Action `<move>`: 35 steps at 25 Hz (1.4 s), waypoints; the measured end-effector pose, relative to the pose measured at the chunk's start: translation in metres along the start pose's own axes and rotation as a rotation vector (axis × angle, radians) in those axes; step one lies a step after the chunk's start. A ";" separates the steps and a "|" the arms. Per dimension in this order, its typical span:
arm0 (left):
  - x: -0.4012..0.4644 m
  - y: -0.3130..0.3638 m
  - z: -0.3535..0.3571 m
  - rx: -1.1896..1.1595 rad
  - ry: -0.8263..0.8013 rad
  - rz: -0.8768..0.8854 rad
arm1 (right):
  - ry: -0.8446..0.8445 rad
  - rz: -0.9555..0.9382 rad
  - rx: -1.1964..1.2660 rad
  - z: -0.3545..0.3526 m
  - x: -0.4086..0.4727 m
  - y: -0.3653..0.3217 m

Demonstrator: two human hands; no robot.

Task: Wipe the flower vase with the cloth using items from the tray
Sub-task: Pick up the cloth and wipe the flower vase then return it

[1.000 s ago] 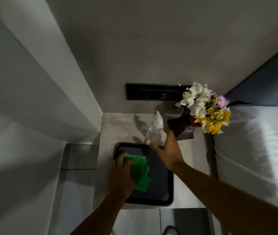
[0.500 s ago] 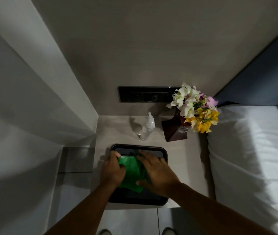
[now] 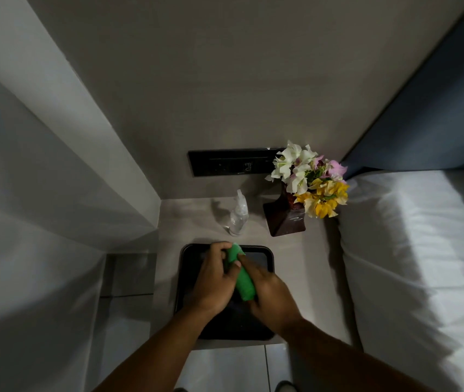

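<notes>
A green cloth [image 3: 242,275] is bunched between both hands above the black tray [image 3: 264,254] on the small bedside table. My left hand [image 3: 214,281] grips its upper left side and my right hand [image 3: 270,292] holds its lower right side. The dark brown vase [image 3: 284,222] stands at the table's back right, upright, with white, pink and yellow flowers [image 3: 308,179] on top. A clear spray bottle [image 3: 238,215] stands to the left of the vase, behind the tray.
A white bed [image 3: 417,264] borders the table on the right. A black switch panel [image 3: 231,162] sits on the wall behind the table. A wall corner closes the left side; tiled floor [image 3: 225,369] lies below the table's front edge.
My right hand came back from the vase to the tray. Both hands gathered the flat green cloth and lifted it off the tray.
</notes>
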State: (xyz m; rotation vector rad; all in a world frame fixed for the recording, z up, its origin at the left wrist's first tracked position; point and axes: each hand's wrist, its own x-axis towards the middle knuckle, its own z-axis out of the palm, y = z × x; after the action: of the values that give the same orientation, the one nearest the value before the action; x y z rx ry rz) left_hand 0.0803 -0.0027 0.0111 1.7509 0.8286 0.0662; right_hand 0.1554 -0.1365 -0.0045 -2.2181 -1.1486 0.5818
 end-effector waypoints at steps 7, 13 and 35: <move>-0.005 0.079 0.016 0.825 -0.129 0.831 | 0.168 0.101 0.183 -0.067 -0.034 0.043; 0.053 0.126 0.026 1.131 -0.201 0.891 | 0.436 0.281 0.295 -0.079 -0.041 0.050; 0.115 0.138 0.032 1.469 -0.152 1.085 | 0.756 0.868 0.773 -0.067 0.055 0.045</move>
State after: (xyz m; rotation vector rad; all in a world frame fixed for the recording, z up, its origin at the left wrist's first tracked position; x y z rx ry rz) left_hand 0.2490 0.0200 0.0779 3.3385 -0.5258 0.0334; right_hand 0.2517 -0.1308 0.0092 -1.8352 0.4169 0.3400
